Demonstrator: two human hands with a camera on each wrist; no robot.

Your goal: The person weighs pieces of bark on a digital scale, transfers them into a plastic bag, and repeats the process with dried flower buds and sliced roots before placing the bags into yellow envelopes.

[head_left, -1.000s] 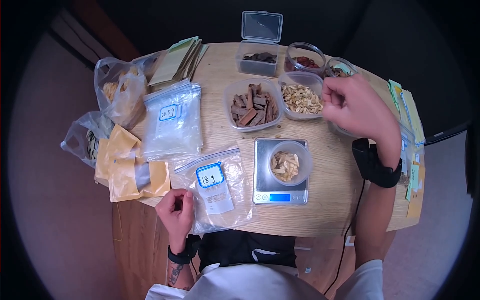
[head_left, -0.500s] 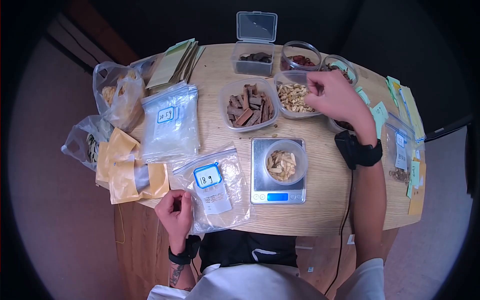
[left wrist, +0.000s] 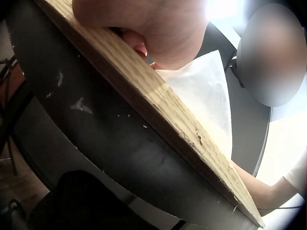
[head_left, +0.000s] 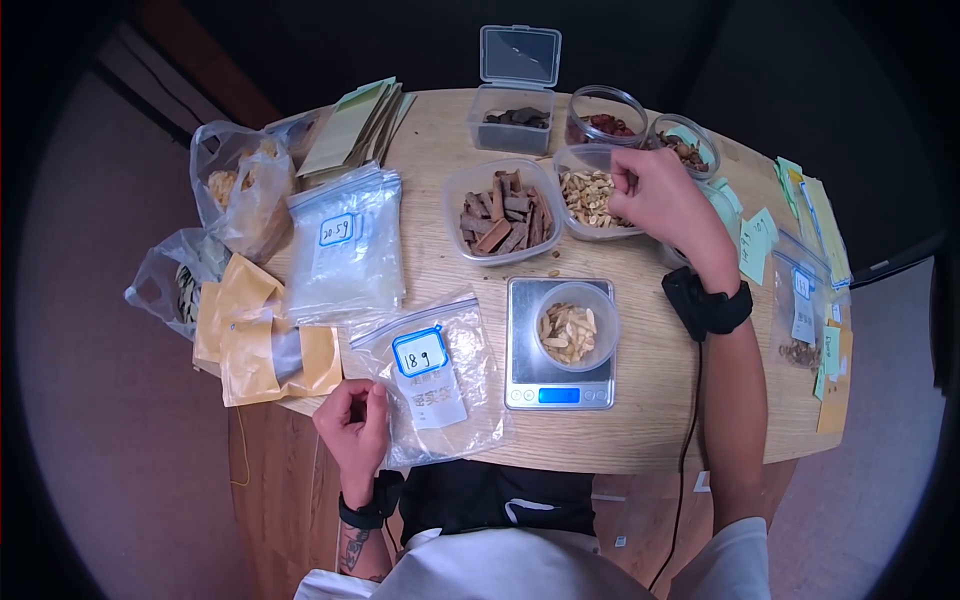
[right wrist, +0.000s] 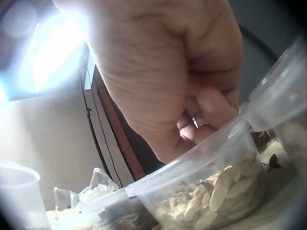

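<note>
In the head view my right hand (head_left: 665, 200) is over the right side of a tub of pale slices (head_left: 590, 197), fingers curled toward the thumb. The right wrist view has the hand (right wrist: 168, 72) at the rim of the tub (right wrist: 206, 196), and no slice shows between its fingers. A clear cup (head_left: 578, 326) with pale slices stands on a lit scale (head_left: 560, 377). My left hand (head_left: 355, 425), loosely curled, rests at the table's front edge beside a zip bag (head_left: 465, 400) labelled 18g; nothing shows in it. The left wrist view also has this hand (left wrist: 148, 28).
Left of the slices stands a tub of brown bark (head_left: 505, 215). Behind are a lidded box of dark pieces (head_left: 515, 130) and two round jars (head_left: 607, 125). More zip bags (head_left: 345, 250), paper packets (head_left: 270, 350) and plastic sacks lie left; labelled bags (head_left: 800, 300) lie right.
My right hand has moved left and slightly down from the right side of the slice tub to over it, uncovering a round jar behind. My left hand keeps its place.
</note>
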